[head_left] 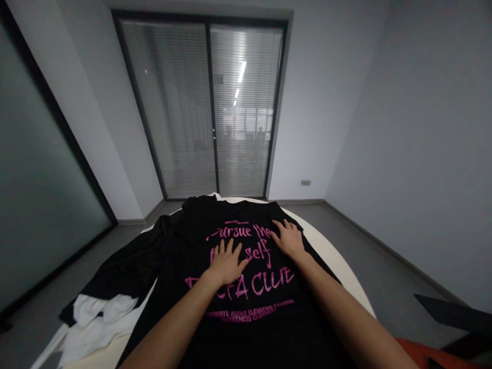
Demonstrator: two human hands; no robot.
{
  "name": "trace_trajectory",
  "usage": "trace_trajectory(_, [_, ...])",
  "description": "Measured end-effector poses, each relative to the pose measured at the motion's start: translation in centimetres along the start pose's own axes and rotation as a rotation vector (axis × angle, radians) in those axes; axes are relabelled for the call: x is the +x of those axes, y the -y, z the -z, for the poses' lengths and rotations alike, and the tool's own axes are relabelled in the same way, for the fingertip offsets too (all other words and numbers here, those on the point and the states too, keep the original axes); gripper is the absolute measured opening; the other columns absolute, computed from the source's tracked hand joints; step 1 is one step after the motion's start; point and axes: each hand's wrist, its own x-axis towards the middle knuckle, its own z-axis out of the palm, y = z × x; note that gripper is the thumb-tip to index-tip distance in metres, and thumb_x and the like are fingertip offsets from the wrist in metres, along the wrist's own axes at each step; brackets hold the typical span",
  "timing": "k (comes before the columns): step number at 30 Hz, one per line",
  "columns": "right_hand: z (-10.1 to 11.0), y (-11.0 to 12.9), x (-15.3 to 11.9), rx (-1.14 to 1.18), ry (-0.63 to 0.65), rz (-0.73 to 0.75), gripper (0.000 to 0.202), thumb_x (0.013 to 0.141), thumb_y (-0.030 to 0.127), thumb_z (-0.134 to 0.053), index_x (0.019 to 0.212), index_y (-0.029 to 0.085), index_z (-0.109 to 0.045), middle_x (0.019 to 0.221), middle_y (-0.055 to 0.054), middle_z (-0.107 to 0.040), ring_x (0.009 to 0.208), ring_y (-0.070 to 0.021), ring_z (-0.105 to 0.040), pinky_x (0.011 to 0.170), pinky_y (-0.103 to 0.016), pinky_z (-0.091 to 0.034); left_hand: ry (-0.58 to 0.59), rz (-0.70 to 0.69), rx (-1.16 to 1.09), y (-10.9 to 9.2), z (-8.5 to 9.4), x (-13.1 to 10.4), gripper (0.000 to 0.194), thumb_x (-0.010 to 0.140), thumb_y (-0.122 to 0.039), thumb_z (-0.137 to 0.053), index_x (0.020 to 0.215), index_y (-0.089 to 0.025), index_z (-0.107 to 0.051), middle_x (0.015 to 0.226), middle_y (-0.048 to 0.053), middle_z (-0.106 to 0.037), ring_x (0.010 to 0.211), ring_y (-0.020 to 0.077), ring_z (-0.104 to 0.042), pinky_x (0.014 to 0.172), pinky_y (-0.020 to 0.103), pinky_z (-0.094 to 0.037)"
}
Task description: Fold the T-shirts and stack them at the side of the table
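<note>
A black shirt (238,338) with pink lettering lies spread out on a pale round table (338,256). My left hand (226,262) rests on the middle of the print, fingers spread, covering some letters. Farther up and to the right, my right hand (289,238) lies on the shirt beside the end of the top line of lettering, its fingers apart. Neither hand holds anything. The shirt's neckline is toward the far edge of the table.
Other dark clothing (130,261) lies bunched at the left, with white cloth (96,328) near the front left edge. An orange object (418,353) and a dark object (453,313) are at the lower right. A glass door with blinds (246,118) stands beyond the table.
</note>
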Motion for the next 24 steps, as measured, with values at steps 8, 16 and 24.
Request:
trace_trajectory(8, [-1.5, -0.6, 4.2, -0.011, 0.105, -0.104, 0.056, 0.088, 0.051, -0.061, 0.139, 0.029, -0.057, 0.13, -0.015, -0.062, 0.128, -0.0401, -0.045, 0.099, -0.058, -0.037, -0.152, -0.001, -0.061, -0.3, -1.1, -0.2, 0.068, 0.094, -0.054, -0.042, 0.153, -0.02, -0.037, 0.165, 0.013, -0.022, 0.152, 0.0396, -0.011, 0.121, 0.06, -0.013])
trace_trajectory(16, [-1.8, -2.3, 7.8, 0.334, -0.264, -0.23, 0.046, 0.089, 0.019, -0.04, 0.126, 0.013, -0.067, 0.127, -0.017, -0.064, 0.118, -0.0283, -0.058, 0.104, -0.04, -0.043, -0.133, -0.041, -0.072, 0.0, -1.2, 0.3, 0.066, 0.096, -0.052, -0.039, 0.154, -0.019, -0.037, 0.163, 0.013, -0.027, 0.151, 0.0372, -0.018, 0.121, 0.059, -0.016])
trace_trajectory(24, [-1.0, -7.6, 11.8, 0.57, -0.58, -0.471, 0.049, 0.08, 0.015, -0.048, 0.124, 0.006, -0.066, 0.119, -0.018, -0.068, 0.112, -0.0289, -0.061, 0.107, -0.045, -0.043, -0.157, -0.041, -0.031, -0.3, -0.9, 0.1, 0.064, 0.095, -0.047, -0.041, 0.153, -0.02, -0.039, 0.162, 0.01, -0.03, 0.151, 0.0329, -0.022, 0.122, 0.052, -0.02])
